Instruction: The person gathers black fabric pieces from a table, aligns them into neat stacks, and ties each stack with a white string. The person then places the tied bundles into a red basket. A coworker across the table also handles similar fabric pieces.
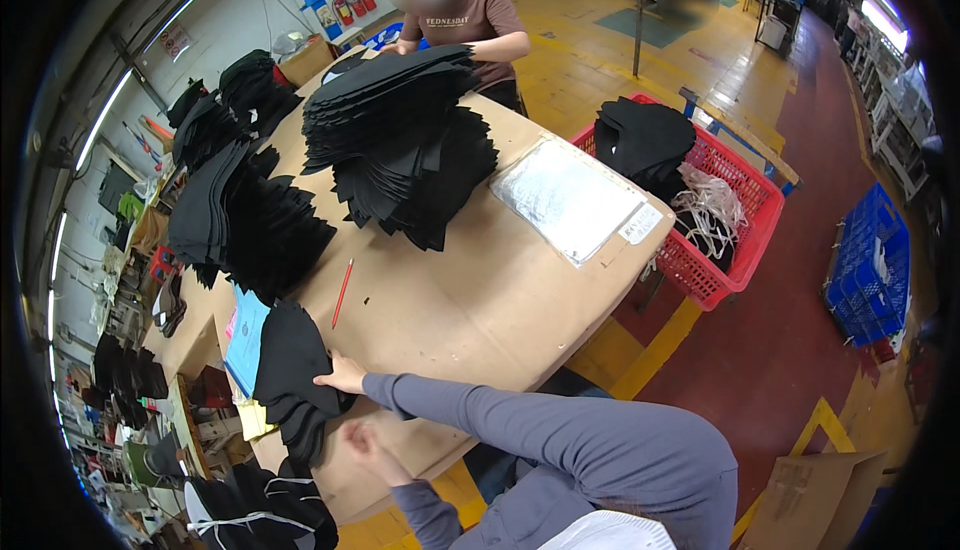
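Note:
At the near-left edge of the table, a fanned pile of black cut fabric pieces (290,365) lies spread toward me. My right hand (345,374) reaches across from the right, fingers closed on the pile's right edge. Just below it, my left hand (366,446) hovers over the tabletop near the pile's lower end. Motion smears its fingers, so their pose is unclear. A red pencil (343,292) rests on the brown table (430,315) beyond the pile. Partly under the fabric is a light-blue folder or sheet (247,335).
Tall stacks of black fabric (400,140) stand mid-table, with another stack (240,220) to their left. A covered paper sheet (565,200) lies at right. Beside the table are a red basket (715,290) and a bundle of tied pieces (262,512). A co-worker (490,25) sits opposite.

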